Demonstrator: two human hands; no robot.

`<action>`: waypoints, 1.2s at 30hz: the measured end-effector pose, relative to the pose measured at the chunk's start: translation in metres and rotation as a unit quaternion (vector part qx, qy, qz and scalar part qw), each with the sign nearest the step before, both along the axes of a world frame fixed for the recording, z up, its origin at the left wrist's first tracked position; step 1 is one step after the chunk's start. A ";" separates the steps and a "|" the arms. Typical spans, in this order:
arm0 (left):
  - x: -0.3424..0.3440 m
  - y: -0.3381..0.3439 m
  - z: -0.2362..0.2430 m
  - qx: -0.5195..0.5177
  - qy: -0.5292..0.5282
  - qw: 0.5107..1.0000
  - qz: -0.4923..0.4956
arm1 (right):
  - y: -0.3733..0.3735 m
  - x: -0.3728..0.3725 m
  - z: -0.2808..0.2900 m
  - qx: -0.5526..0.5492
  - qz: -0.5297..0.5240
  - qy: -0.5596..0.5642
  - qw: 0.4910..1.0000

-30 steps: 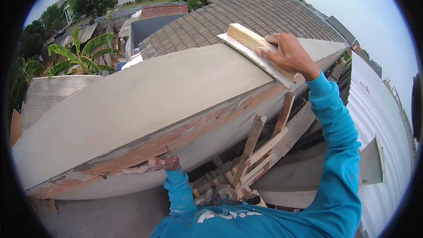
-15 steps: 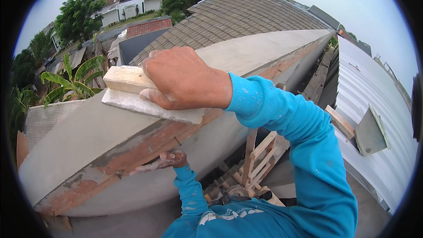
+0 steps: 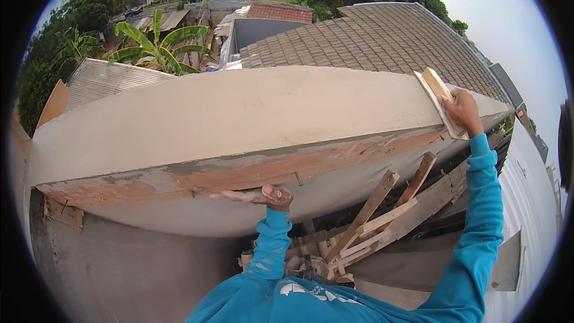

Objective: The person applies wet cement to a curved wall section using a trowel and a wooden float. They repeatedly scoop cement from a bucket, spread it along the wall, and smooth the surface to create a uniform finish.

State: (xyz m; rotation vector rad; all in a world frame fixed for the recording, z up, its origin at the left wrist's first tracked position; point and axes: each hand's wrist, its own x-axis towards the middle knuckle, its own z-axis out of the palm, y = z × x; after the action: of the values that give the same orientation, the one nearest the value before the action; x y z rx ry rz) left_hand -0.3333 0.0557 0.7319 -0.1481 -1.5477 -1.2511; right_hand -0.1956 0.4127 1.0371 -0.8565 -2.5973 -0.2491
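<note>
My right hand (image 3: 463,110) is closed round the wooden handle of a plastering float (image 3: 439,97). The float's pale flat board stands slanted across the right end of a smooth, light grey plastered wall top (image 3: 239,107). A reddish-brown, mortar-smeared strip (image 3: 335,158) runs along the near edge of that plaster. Below it, left of centre, my left hand (image 3: 263,196) lies with fingers stretched out flat to the left; it holds nothing and seems to rest against the strip's lower edge. A nail (image 3: 299,178) sticks out just right of it.
Several timbers (image 3: 382,209) lean below the wall at the right. Beyond my right sleeve lies a white corrugated roof (image 3: 535,185), with a grey container (image 3: 508,263) partly hidden. A tiled roof (image 3: 382,36) and a banana plant (image 3: 161,45) stand past the wall.
My right hand has carried the float from the wall's left-middle to its far right end, turning it. The view has swung left. My left hand keeps its flat pose under the strip.
</note>
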 end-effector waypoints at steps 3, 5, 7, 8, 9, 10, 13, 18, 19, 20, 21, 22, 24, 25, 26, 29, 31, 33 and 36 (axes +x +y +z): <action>0.004 -0.002 -0.001 -0.003 0.002 1.000 0.002 | -0.077 -0.038 0.006 -0.025 0.078 -0.030 0.996; 0.004 -0.004 -0.003 0.003 0.001 1.000 0.004 | -0.148 -0.066 0.016 -0.042 0.147 -0.043 0.987; 0.007 -0.002 -0.006 0.007 -0.003 1.000 0.001 | -0.214 -0.096 0.009 -0.023 0.273 -0.022 0.962; 0.009 0.001 -0.007 0.008 -0.002 1.000 -0.006 | -0.247 -0.109 0.007 -0.010 0.300 -0.035 0.953; 0.009 0.000 -0.009 0.006 -0.001 1.000 -0.007 | -0.272 -0.124 0.005 -0.001 0.328 -0.038 0.944; 0.011 0.001 -0.009 0.006 0.000 1.000 -0.015 | -0.289 -0.137 0.002 0.007 0.368 -0.019 0.930; 0.002 -0.003 -0.007 0.015 0.000 1.000 -0.015 | -0.368 -0.167 -0.002 -0.008 0.500 0.000 0.866; -0.004 0.000 0.002 0.021 0.000 0.999 -0.029 | -0.508 -0.176 0.012 -0.055 0.627 -0.026 0.777; -0.003 -0.010 0.001 0.023 -0.009 0.999 -0.021 | -0.521 -0.173 0.013 -0.044 0.652 -0.022 0.757; -0.006 -0.015 0.002 0.023 -0.015 0.999 -0.016 | -0.517 -0.174 0.014 -0.033 0.640 -0.011 0.767; -0.005 -0.022 0.004 0.031 -0.026 0.999 -0.011 | -0.515 -0.177 0.012 -0.022 0.630 -0.012 0.776; -0.004 -0.026 0.006 0.035 -0.035 0.999 -0.010 | -0.508 -0.180 0.012 -0.010 0.619 -0.012 0.785; 0.004 -0.031 0.006 0.041 -0.053 0.997 -0.035 | -0.449 -0.180 0.005 -0.026 0.537 -0.056 0.841; 0.011 -0.028 0.008 0.046 -0.063 0.995 -0.062 | -0.406 -0.168 0.002 -0.016 0.498 -0.045 0.866; 0.013 -0.040 0.009 0.041 -0.071 0.995 -0.062 | -0.376 -0.158 0.003 -0.009 0.456 -0.059 0.888; 0.024 -0.073 0.005 0.009 -0.084 0.992 -0.091 | -0.264 -0.119 -0.005 0.025 0.351 -0.019 0.936; 0.029 -0.091 0.000 0.000 -0.057 0.992 -0.108 | -0.205 -0.086 -0.002 0.063 0.256 -0.018 0.964; 0.026 -0.112 -0.004 -0.009 -0.038 0.993 -0.109 | -0.141 -0.049 0.001 0.119 0.138 -0.033 0.983; 0.000 -0.155 0.006 -0.009 -0.027 0.999 -0.024 | -0.110 -0.019 0.012 0.026 0.039 -0.005 0.999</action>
State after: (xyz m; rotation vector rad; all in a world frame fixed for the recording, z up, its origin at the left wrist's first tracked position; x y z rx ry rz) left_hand -0.3332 -0.0990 0.7383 -0.1646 -1.6112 -1.2872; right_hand -0.2143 0.3024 1.0495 -0.7375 -2.6148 -0.2981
